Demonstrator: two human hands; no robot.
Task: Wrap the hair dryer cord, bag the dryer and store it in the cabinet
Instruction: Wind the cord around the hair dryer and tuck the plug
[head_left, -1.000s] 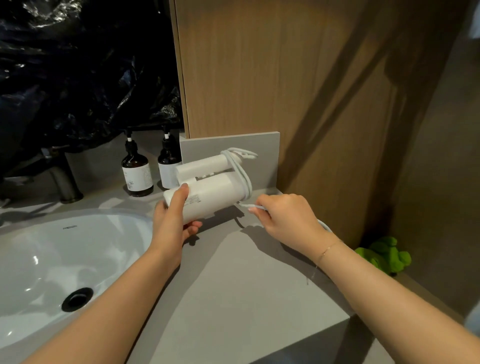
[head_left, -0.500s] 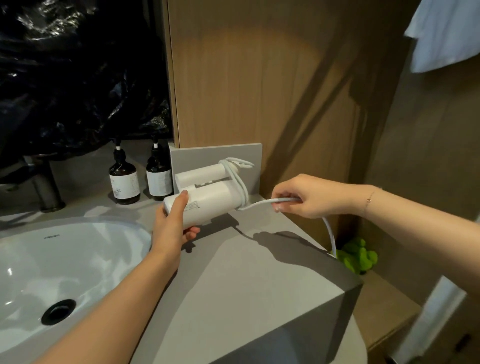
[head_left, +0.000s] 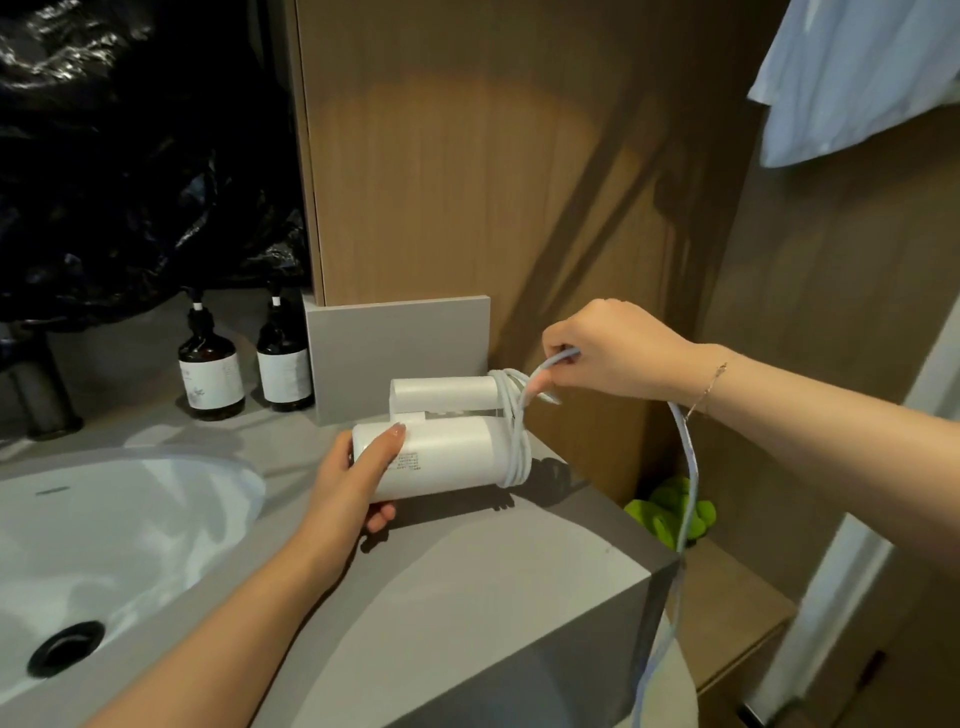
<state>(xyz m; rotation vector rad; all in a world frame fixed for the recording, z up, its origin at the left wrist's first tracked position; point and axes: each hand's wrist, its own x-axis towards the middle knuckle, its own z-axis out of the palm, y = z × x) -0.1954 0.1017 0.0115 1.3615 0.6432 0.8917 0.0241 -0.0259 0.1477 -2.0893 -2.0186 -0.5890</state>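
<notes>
A: Status of the grip?

B: Centre-left of the frame, my left hand (head_left: 358, 475) is curled round the near end of the hair dryer (head_left: 441, 457), which I hold lying sideways just above the counter (head_left: 467, 597). Centre-right, my right hand (head_left: 613, 353) pinches the cord (head_left: 688, 457) above the folded handle.

A: Procedure for this step?

B: I judge several turns are on and a long tail hangs off the counter edge at lower right. I advise keeping tension even, laying each turn beside the last, and holding the body steady.

A: Any legible text?

B: The dryer's label is too small to read. The two brown bottles (head_left: 210, 374), upper left, likewise.
</notes>
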